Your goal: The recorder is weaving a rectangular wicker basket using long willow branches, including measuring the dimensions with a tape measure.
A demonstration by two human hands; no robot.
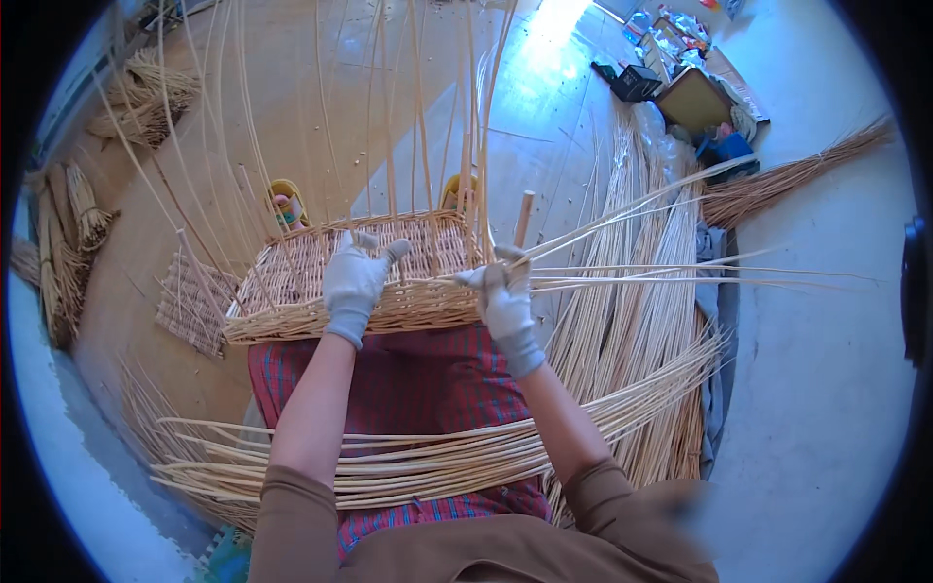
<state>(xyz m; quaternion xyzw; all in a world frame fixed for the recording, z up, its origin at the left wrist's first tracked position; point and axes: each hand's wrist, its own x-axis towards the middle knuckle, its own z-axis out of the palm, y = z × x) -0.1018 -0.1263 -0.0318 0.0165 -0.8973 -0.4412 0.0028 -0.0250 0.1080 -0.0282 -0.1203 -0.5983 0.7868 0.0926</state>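
Observation:
A half-woven, shallow wicker basket (389,309) rests across my lap, with tall upright rods rising from its sides. My left hand (354,282), in a pale work glove, lies over the near wall. Its thumb and forefinger stand apart, with the other fingers partly hidden. At the near right corner my right hand (506,301), also gloved, is closed on long pale willow rods (622,218) that fan out to the right. A short, thick wooden stick (524,219) stands just beyond that hand.
A curved bundle of rods (428,471) crosses my lap. Long pale rods (627,340) lie at the right, near a brown bundle (797,175). On the left are a small woven panel (197,303) and tied bundles (63,243). Boxes and clutter (690,92) sit far right.

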